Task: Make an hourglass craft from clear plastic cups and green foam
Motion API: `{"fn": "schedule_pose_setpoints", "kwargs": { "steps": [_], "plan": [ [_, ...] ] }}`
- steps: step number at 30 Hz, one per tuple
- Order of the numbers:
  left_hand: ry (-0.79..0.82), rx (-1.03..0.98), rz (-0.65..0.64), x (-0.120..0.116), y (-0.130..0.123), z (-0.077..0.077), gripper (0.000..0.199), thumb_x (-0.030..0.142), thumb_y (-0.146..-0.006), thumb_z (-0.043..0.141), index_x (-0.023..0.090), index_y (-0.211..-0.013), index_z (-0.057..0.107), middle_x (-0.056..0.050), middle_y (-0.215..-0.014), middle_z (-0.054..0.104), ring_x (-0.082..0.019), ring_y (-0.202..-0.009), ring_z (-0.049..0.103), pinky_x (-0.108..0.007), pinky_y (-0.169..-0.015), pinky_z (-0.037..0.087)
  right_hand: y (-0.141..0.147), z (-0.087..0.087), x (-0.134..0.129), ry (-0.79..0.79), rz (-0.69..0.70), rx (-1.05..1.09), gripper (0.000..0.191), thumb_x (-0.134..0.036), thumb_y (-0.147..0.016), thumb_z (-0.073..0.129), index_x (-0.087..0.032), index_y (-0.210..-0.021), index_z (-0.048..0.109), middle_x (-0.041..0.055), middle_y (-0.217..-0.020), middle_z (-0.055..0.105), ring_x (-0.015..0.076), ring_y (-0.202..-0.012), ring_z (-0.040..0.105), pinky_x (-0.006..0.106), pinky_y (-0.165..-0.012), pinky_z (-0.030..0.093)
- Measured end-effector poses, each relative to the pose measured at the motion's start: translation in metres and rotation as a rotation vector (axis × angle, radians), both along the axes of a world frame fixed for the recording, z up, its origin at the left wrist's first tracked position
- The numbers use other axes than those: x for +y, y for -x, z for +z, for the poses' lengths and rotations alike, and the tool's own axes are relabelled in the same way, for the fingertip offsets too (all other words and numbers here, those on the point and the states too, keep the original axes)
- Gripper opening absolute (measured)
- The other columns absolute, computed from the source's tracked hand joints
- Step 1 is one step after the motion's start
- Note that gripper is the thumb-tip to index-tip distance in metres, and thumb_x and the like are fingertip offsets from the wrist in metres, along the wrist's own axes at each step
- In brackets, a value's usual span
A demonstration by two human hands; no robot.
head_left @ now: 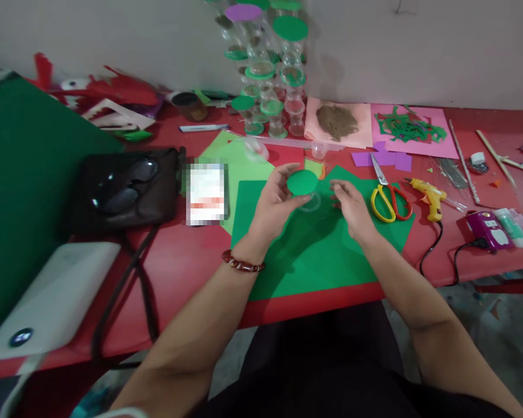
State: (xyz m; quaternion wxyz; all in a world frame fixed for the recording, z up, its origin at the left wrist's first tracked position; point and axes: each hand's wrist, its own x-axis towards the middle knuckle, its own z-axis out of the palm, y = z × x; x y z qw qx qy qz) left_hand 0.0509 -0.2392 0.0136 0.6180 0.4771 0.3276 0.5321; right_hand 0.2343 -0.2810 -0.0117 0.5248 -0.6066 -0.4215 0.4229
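Between the thumb and fingers of my left hand [275, 200] is a clear plastic cup [311, 203] topped by a round green paper disc [302, 182]. Its sides are see-through, and part of it is hidden by the hand. My right hand [350, 208] hovers just to the right, fingers loosely bent and apart, touching nothing that I can see. Beneath both hands lies a large green paper sheet [314, 264]. Scissors with yellow and red handles [386, 200] rest on the sheet's right part.
Stacked clear cups with green discs [268, 107] stand against the wall. Right of them are a brown heap on pink paper [336, 122] and green scraps [412, 125]. A yellow glue gun [431, 197] with its cord lies right; a black bag [122, 191] and white power bank [52, 296] left.
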Motion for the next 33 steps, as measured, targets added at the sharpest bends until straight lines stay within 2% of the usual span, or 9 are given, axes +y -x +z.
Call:
{"fn": "schedule_pose_setpoints", "kwargs": {
  "steps": [4, 9, 12, 15, 17, 21, 26, 30, 33],
  "plan": [
    [0.071, 0.122, -0.093, 0.005, -0.001, -0.01, 0.066, 0.003, -0.052, 0.091, 0.023, -0.112, 0.07, -0.005, -0.114, 0.072, -0.023, -0.1, 0.068, -0.032, -0.087, 0.057, -0.009, -0.007, 0.006, -0.059, -0.035, -0.044, 0.041, -0.064, -0.096, 0.057, -0.029, -0.114, 0.069, 0.0054, -0.113, 0.072, 0.0222, -0.103, 0.068, 0.039, -0.088, 0.059],
    [0.072, 0.141, -0.139, 0.011, 0.009, -0.011, 0.074, -0.014, -0.049, 0.071, 0.022, -0.113, 0.071, -0.006, -0.119, 0.072, -0.025, -0.121, 0.066, -0.035, -0.107, 0.051, -0.01, -0.006, 0.006, -0.122, -0.023, -0.097, 0.038, -0.062, -0.098, 0.053, -0.029, -0.113, 0.067, 0.0056, -0.118, 0.072, 0.0222, -0.108, 0.067, 0.037, -0.088, 0.056],
    [0.084, 0.089, 0.036, 0.015, 0.015, -0.01, 0.063, -0.013, -0.052, 0.055, 0.023, -0.102, 0.071, -0.002, -0.111, 0.072, -0.019, -0.118, 0.066, -0.03, -0.107, 0.049, -0.009, -0.002, 0.004, -0.14, -0.061, -0.11, 0.034, -0.056, -0.098, 0.052, -0.029, -0.113, 0.067, 0.0065, -0.123, 0.072, 0.0229, -0.11, 0.067, 0.039, -0.091, 0.057],
    [0.145, 0.015, 0.265, 0.02, 0.019, -0.011, 0.05, -0.008, -0.054, 0.051, 0.023, -0.089, 0.067, 0.0, -0.097, 0.07, -0.016, -0.099, 0.067, -0.026, -0.093, 0.054, -0.006, 0.006, -0.001, -0.219, -0.086, -0.2, 0.034, -0.053, -0.099, 0.052, -0.029, -0.116, 0.068, 0.0074, -0.128, 0.073, 0.0245, -0.116, 0.067, 0.044, -0.101, 0.056],
    [0.212, -0.016, 0.352, 0.023, 0.02, -0.013, 0.045, -0.005, -0.054, 0.052, 0.023, -0.087, 0.065, 0.0, -0.093, 0.068, -0.015, -0.091, 0.067, -0.025, -0.085, 0.054, -0.003, 0.013, -0.005, -0.313, -0.041, -0.321, 0.036, -0.051, -0.101, 0.051, -0.031, -0.125, 0.069, 0.0077, -0.138, 0.07, 0.0272, -0.13, 0.062, 0.05, -0.112, 0.051],
    [0.304, -0.058, 0.382, 0.027, 0.022, -0.017, 0.039, 0.0, -0.059, 0.059, 0.024, -0.09, 0.063, -0.001, -0.096, 0.068, -0.015, -0.089, 0.067, -0.026, -0.08, 0.055, 0.005, 0.022, -0.014, -0.447, 0.165, -0.622, 0.046, -0.053, -0.102, 0.052, -0.039, -0.145, 0.063, 0.0033, -0.161, 0.055, 0.0325, -0.158, 0.038, 0.063, -0.13, 0.027],
    [0.326, -0.093, 0.403, 0.031, 0.022, -0.019, 0.035, 0.001, -0.062, 0.064, 0.024, -0.089, 0.061, -0.001, -0.093, 0.066, -0.016, -0.085, 0.067, -0.027, -0.074, 0.053, 0.008, 0.017, -0.016, -0.381, 0.365, -0.838, 0.066, -0.061, -0.09, 0.07, -0.038, -0.151, 0.06, 0.0045, -0.17, 0.046, 0.0449, -0.164, 0.021, 0.076, -0.129, 0.014],
    [0.328, -0.118, 0.429, 0.033, 0.023, -0.02, 0.037, -0.001, -0.06, 0.06, 0.024, -0.087, 0.062, -0.001, -0.091, 0.066, -0.015, -0.082, 0.065, -0.025, -0.069, 0.051, 0.002, 0.019, -0.015, -0.406, 0.323, -0.777, 0.069, -0.071, -0.092, 0.062, -0.039, -0.154, 0.056, 0.0044, -0.172, 0.042, 0.0416, -0.166, 0.019, 0.073, -0.13, 0.014],
    [0.318, -0.128, 0.463, 0.035, 0.023, -0.02, 0.038, -0.003, -0.058, 0.057, 0.023, -0.085, 0.063, -0.002, -0.09, 0.066, -0.015, -0.08, 0.064, -0.026, -0.069, 0.05, -0.009, 0.022, -0.009, -0.43, 0.144, -0.596, 0.064, -0.076, -0.101, 0.04, -0.038, -0.151, 0.056, 0.0053, -0.165, 0.05, 0.0343, -0.16, 0.033, 0.067, -0.132, 0.019]
  ]
}}
